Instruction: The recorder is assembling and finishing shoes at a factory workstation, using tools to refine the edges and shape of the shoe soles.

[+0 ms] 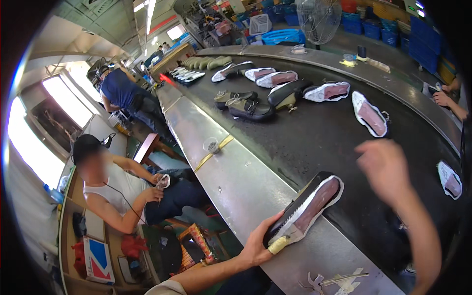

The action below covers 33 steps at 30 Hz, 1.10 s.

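My left hand [259, 242] grips the heel end of a shoe upper [322, 199] on its last. It lies bottom up, tilted over the metal edge of the bench, with a black side, a white folded rim and a pinkish-brown insole. The left thumb has a pale yellow wrap and presses at the heel. My right hand [382, 164] is raised over the dark belt, apart from the held upper. Its fingers are blurred and I cannot make out anything in them. Nearest to it is another bottom-up upper [369, 114] with a white rim.
Several more uppers [327, 92] and dark finished-looking shoes [250, 109] lie on the black belt [314, 142]. On the metal ledge [246, 177] stand a small clear cup [211, 144] and, nearer, pincers [314, 283]. A seated person [123, 187] works at the left; another person's hands [445, 96] show at far right.
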Motion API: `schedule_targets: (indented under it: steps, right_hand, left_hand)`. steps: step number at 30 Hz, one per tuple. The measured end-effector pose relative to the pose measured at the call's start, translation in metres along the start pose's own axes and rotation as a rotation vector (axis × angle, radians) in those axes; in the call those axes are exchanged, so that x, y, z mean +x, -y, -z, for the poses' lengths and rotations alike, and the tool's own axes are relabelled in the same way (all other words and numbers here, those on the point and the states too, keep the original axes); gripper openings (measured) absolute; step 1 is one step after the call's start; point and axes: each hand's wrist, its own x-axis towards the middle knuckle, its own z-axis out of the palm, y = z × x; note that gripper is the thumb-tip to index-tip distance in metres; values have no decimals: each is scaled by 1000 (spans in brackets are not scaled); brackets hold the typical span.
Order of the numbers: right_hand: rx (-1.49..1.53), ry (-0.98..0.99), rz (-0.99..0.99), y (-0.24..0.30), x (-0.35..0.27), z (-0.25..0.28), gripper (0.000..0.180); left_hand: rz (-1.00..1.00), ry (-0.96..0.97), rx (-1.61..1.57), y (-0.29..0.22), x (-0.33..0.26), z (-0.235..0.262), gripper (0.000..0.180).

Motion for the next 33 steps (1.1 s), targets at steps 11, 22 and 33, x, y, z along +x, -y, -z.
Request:
schedule_targets:
  steps: [11, 22, 33]
  right_hand:
    - [-1249, 631, -672, -299, -171, 171, 70]
    - [-468, -404, -560, -82, -131, 153, 51]
    - [849, -742, -436, 229, -154, 50, 40]
  left_hand:
    - [-238, 102, 168, -8, 28, -3, 70]
    - [-287, 15, 45, -11, 20, -12, 66]
    - [-196, -316, -392, -43, -84, 49, 50]
